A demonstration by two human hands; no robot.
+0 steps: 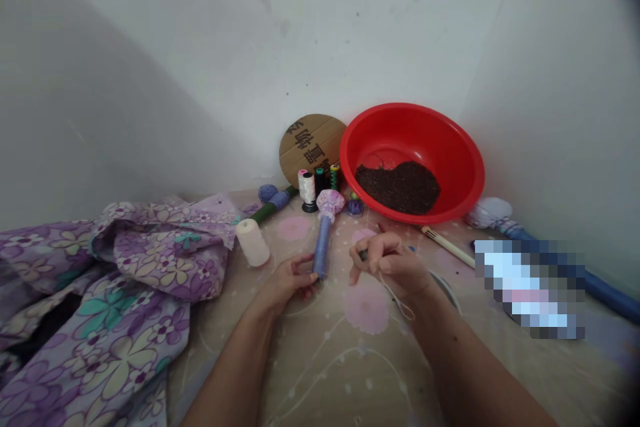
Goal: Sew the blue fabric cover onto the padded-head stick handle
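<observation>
A blue-wrapped stick (323,245) lies between the hands, its cloth-covered knob (331,203) pointing away from them. The left hand (293,279) has thumb and fingers closed around its near end. The right hand (390,259), fingers curled, pinches white string (406,309) beside it. A white thread cone (253,243) stands just beyond the left hand on the counter (320,380); flowered fabric (150,267) heaps farther left. Beyond the right hand sits a red basin (463,167).
</observation>
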